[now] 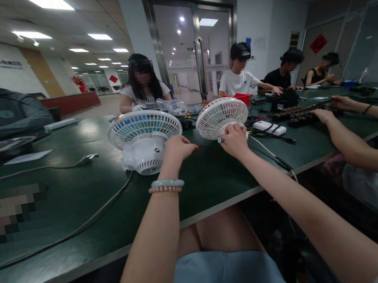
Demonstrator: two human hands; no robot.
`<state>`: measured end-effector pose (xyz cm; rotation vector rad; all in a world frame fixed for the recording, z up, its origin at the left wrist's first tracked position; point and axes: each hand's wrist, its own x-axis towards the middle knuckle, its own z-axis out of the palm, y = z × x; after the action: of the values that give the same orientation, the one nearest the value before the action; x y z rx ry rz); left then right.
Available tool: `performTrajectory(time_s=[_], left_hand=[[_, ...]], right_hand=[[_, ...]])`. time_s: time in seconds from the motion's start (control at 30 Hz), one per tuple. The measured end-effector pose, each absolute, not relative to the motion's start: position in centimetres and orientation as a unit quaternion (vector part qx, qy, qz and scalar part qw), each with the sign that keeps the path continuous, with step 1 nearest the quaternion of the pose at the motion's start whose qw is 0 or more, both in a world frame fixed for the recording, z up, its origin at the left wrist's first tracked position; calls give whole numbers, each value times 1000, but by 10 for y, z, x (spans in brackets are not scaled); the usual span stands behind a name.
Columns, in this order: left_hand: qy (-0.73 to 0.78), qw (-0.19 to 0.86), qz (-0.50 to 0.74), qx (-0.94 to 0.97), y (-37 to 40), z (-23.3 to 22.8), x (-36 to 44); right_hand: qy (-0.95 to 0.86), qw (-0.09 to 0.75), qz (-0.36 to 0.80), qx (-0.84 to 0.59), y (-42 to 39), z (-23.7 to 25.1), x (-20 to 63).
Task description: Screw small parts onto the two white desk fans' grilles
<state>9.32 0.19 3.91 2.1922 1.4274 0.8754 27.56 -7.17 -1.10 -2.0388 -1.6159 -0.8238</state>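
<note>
The left hand (180,148) pinches an orange-tipped object (196,148) by the left white round-grilled fan (144,150); the right hand (235,140) holds a blue-ended object (220,140) by the right white round-grilled fan (219,117).

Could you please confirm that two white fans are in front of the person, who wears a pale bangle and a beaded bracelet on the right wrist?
Not quite: the pale bangle and the beaded bracelet are on the left wrist, as the head view shows; the two white fans are indeed in front.
</note>
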Motion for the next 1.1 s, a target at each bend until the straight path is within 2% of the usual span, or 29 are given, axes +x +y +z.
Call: performTrajectory(time_s=[0.1, 0.17, 0.63, 1.1], left_hand=[[463, 362, 363, 723, -4, 49, 89], [440, 403, 394, 699, -9, 51, 90], [487, 442, 355, 664, -1, 43, 94], [507, 418, 308, 688, 6, 38, 97]], right_hand=[[-578, 210, -292, -733, -72, -12, 276], [-580, 217, -293, -729, -72, -12, 277], [-579, 221, -299, -726, -73, -14, 277], [-581, 226, -304, -720, -72, -16, 280]])
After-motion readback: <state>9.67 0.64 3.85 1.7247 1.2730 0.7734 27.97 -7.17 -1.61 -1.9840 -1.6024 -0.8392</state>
